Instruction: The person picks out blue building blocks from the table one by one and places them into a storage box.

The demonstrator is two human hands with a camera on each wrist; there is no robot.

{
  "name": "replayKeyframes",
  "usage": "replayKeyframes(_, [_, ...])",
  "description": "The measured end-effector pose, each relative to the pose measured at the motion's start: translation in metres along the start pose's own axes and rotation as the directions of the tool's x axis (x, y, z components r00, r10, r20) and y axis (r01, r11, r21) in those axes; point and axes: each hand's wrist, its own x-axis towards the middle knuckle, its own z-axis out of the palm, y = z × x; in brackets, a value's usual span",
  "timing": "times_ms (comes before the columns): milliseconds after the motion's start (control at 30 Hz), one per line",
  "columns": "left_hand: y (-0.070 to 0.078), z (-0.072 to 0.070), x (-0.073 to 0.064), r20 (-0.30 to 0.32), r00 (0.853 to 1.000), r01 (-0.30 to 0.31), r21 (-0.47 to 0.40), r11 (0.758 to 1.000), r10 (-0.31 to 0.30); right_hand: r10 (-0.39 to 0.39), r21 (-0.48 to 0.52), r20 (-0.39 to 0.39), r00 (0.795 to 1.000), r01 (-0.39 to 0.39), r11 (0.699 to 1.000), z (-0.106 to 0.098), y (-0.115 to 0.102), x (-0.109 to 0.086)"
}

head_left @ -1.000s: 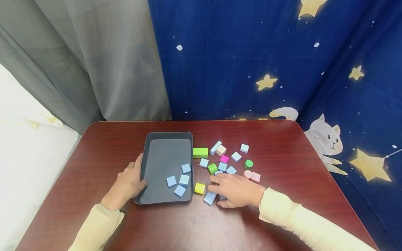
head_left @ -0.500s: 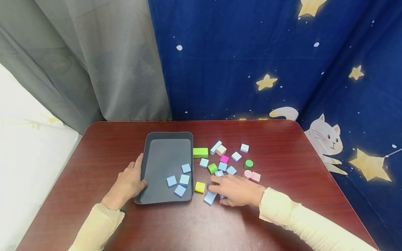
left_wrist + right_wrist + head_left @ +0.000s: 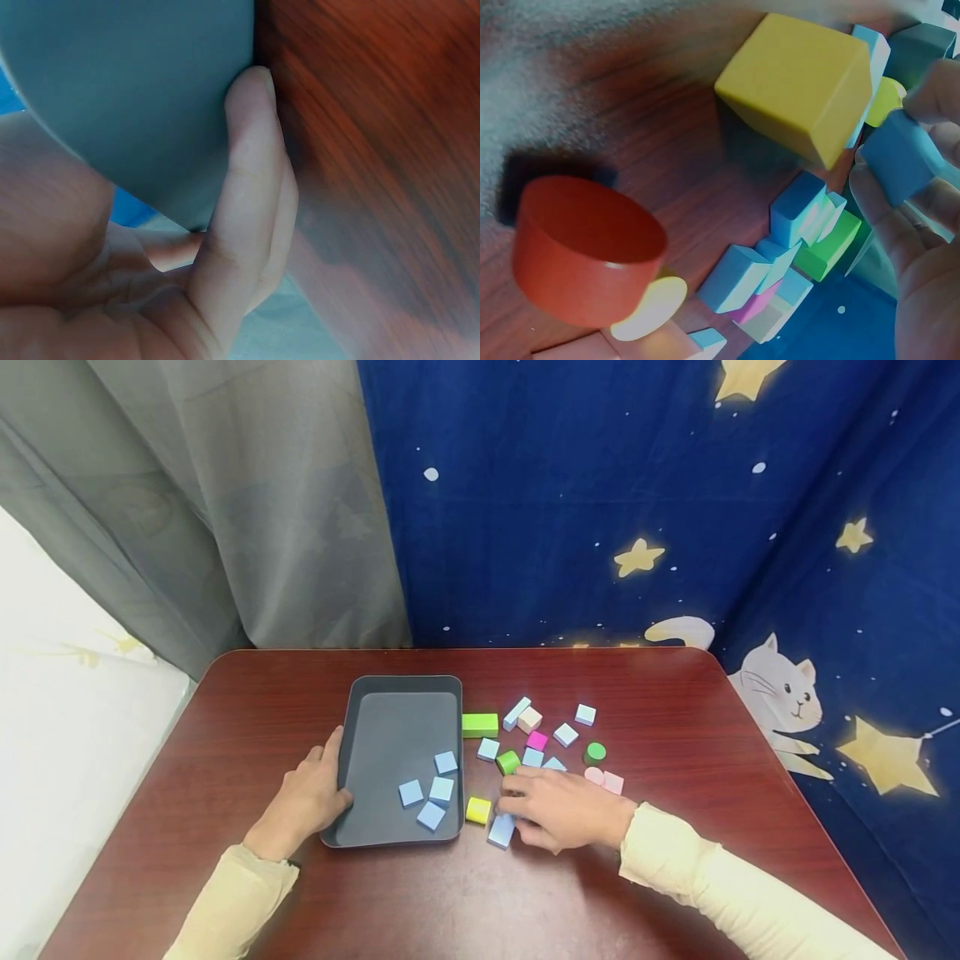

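My left hand [image 3: 303, 797] grips the left side of a dark grey tray [image 3: 397, 727], thumb over the rim and fingers along the outer wall. Several light blue blocks, one of them a square block [image 3: 410, 793], lie inside near the tray's right front. To the right of the tray, my right hand [image 3: 562, 810] reaches low over scattered blocks. Its thumb and fingers pinch a blue block [image 3: 900, 157], seen in the right wrist view. Close by are a longer blue block [image 3: 502, 831] and a yellow cylinder [image 3: 478, 811].
Behind the right hand lie a green bar [image 3: 480, 725], a green cylinder [image 3: 508, 763], a magenta block [image 3: 537, 741] and several pale blue blocks. A yellow block [image 3: 795, 82] and a red cylinder [image 3: 585, 247] show in the right wrist view; the right hand hides them from the head view.
My right hand has shifted slightly, its fingers now covering a small blue block that showed beside them half a second ago. The left hand and tray stay put.
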Motion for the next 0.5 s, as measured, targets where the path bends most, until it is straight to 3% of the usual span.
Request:
replayKeyframes(267, [0.000,0.001,0.000,-0.003,1.000,0.002,0.008,1.000,-0.002,-0.048,-0.120,-0.065,0.997,0.040,0.992,-0.003,0.001,0.007])
replayKeyframes(500, [0.000,0.000,-0.001,-0.006,1.000,-0.005,0.000,1.000,0.005,-0.050,-0.142,-0.054,0.997,0.042,0.989,-0.004,0.002,0.013])
